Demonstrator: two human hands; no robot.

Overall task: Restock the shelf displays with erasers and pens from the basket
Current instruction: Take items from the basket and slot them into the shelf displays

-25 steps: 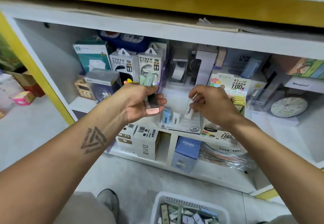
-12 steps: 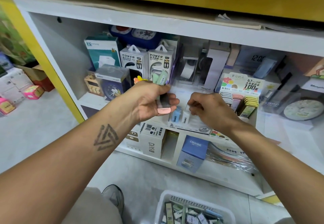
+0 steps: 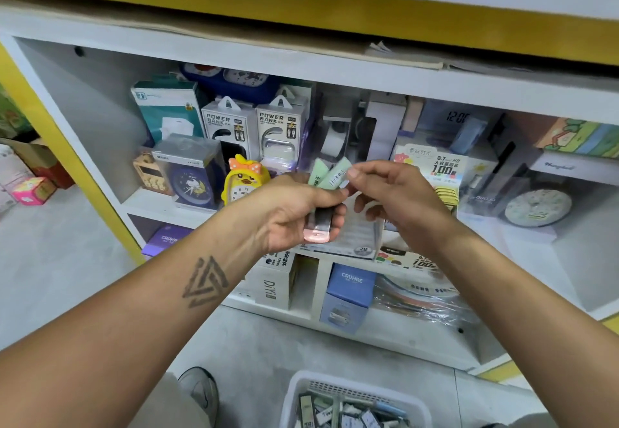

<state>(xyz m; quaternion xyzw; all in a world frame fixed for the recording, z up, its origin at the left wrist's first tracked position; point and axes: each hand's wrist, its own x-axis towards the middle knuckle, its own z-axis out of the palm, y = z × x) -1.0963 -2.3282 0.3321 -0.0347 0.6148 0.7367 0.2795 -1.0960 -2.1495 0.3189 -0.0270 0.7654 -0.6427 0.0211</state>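
My left hand (image 3: 294, 210) grips a bunch of erasers in front of the shelf: two pale green ones (image 3: 326, 173) stick up above the fingers and a pink-ended one (image 3: 316, 235) pokes out below. My right hand (image 3: 398, 200) pinches the top of one green eraser between thumb and forefinger. Behind the hands, an eraser display box (image 3: 358, 236) marked 2B stands on the shelf, partly hidden. A white basket (image 3: 301, 384) with several packaged erasers and pens sits on the floor at the bottom edge.
The white shelf (image 3: 368, 76) holds power bank boxes (image 3: 254, 126), a blue clock box (image 3: 191, 173), a yellow duck clock (image 3: 246, 181), a pencil-lead display (image 3: 435, 166) and a round clock (image 3: 536, 208). Below are a DIY box (image 3: 274, 283) and a blue CRUHRE box (image 3: 348, 297). My shoe (image 3: 201, 387) is beside the basket.
My right hand has risen from the display box, where it set down a white eraser, to the green erasers in my left hand. The left hand has kept its grip.
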